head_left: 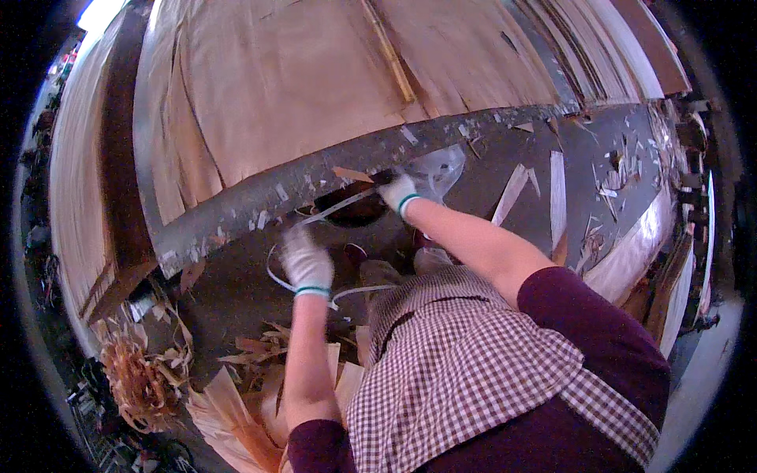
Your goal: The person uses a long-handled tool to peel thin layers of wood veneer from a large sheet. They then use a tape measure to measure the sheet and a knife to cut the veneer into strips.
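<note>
My left hand (306, 260), in a white knit glove with a teal cuff, is closed on a thin white strip (341, 206); its fingertips are blurred. The strip runs taut up to my right hand (398, 191), gloved alike and closed around its other end. A slack length of the same white strip curves below my left hand toward the apron. Crumpled clear plastic (440, 169) lies right beside my right hand; I cannot tell if the fingers touch it. Beneath the strip is a dark oval shape (359, 211), partly hidden.
A table (260, 209) ahead bears large brown veneer sheets (276, 87). More veneer stacks stand at left (83, 158) and far right (599, 47). Wood scraps (558, 197) litter the floor at right. A shredded bundle (138, 382) and loose veneer pieces (236, 402) lie lower left.
</note>
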The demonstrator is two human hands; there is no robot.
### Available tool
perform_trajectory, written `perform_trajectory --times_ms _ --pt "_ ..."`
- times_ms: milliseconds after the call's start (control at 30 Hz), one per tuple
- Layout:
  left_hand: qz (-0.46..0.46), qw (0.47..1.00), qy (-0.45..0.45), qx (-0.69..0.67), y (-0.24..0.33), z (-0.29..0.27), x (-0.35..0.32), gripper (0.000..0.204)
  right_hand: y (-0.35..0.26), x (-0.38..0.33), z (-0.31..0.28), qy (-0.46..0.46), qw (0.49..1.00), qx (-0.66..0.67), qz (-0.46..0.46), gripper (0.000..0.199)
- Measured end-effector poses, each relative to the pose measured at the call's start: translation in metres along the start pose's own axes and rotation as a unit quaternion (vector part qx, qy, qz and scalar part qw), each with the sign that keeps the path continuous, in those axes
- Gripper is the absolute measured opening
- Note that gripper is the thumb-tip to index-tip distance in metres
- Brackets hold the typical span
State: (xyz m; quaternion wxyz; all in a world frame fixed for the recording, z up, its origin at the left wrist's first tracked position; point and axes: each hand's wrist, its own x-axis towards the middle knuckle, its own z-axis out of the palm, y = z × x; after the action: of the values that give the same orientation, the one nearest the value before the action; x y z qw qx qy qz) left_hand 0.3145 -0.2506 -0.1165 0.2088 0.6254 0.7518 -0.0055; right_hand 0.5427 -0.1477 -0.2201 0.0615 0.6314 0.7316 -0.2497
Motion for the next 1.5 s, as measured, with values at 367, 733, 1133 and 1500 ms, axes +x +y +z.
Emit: perform_trajectory --times_ms 367,733,1133,1500 --pt "0.132 0.987 -0.089 0.017 0.111 0.104 0.029 0.081 0.206 -0.151 -0.127 0.137 0.62 0.72 0.279 0.036" --pt "0.03 0.993 -0.1 0.052 0.131 0.048 0.013 0.077 0.467 -0.432 -0.344 0.558 0.433 0.26 0.659 0.045" --pt "0.102 0.779 -0.324 -0.527 0.215 -0.073 -0.046 0.03 0.047 -0.16 -0.276 -0.138 0.935 0.202 -0.257 0.029" --pt "-0.057 0.728 0.228 -0.644 -0.022 -0.176 0.05 0.011 -0.021 -0.098 -0.275 -0.259 0.848 0.455 -0.087 0.02"
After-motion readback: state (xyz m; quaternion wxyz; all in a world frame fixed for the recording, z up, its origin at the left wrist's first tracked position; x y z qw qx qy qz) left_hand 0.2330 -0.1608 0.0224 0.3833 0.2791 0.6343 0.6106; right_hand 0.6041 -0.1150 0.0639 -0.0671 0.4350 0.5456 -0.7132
